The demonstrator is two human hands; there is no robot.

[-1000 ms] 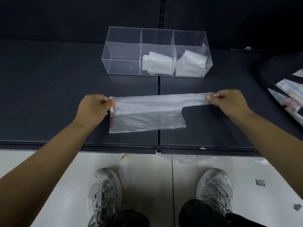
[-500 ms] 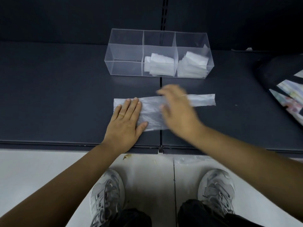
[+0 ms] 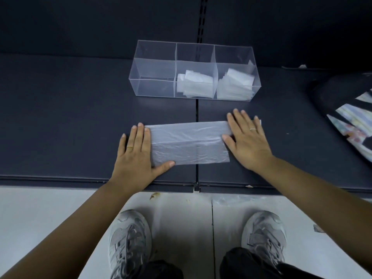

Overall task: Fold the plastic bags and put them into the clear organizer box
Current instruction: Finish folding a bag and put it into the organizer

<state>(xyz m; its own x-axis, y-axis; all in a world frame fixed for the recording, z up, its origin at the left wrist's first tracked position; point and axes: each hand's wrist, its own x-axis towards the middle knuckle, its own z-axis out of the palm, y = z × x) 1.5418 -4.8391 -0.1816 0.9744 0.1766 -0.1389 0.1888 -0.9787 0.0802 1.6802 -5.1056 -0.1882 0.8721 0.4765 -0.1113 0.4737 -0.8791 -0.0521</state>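
A translucent plastic bag (image 3: 189, 142) lies flat on the dark shelf, folded into a long strip. My left hand (image 3: 136, 156) presses its left end with straight fingers, thumb along the near edge. My right hand (image 3: 246, 140) lies flat on its right end, covering the handle part. Behind them stands the clear organizer box (image 3: 155, 67) with three compartments: the left one empty, the middle and right ones holding folded white bags (image 3: 196, 83).
The dark shelf (image 3: 70, 117) has a seam down its middle and a front edge near my feet. A dark bag with a patterned panel (image 3: 350, 109) lies at the right. My grey shoes (image 3: 128, 240) stand on a light floor below.
One second ago both hands pinched the bag's ends and held it stretched. They laid it down, and my right hand swept from the bag's middle to its right end, flattening it.
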